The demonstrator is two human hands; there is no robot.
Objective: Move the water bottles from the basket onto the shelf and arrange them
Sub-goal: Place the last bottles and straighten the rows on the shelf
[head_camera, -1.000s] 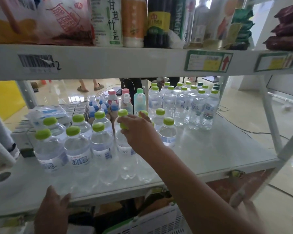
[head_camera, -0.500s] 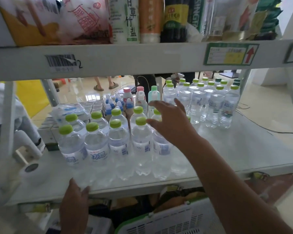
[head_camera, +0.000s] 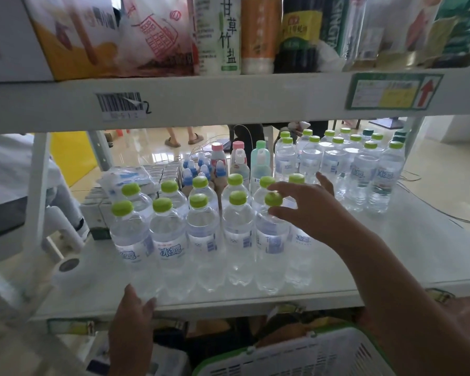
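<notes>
Two rows of clear water bottles (head_camera: 168, 240) with green caps stand at the shelf's (head_camera: 391, 256) front left. My right hand (head_camera: 307, 210) reaches over the rows' right end. Its thumb and forefinger are spread on either side of the cap of the front right bottle (head_camera: 272, 232), and the thumb touches the bottle's shoulder. My left hand (head_camera: 132, 324) rests flat against the shelf's front edge. The white basket (head_camera: 296, 356) with a green rim sits below the shelf; its inside is hidden.
A second cluster of green-capped bottles (head_camera: 364, 169) stands at the back right. Small pink and blue-capped bottles (head_camera: 217, 161) and packets (head_camera: 128, 175) fill the back left. The upper shelf (head_camera: 228, 99) hangs low overhead. A white upright post (head_camera: 38, 191) is at left.
My right hand went from gripping a bottle in the row, to lying flat over the caps, to spreading its fingers round the front right cap. The view shifted slightly.
</notes>
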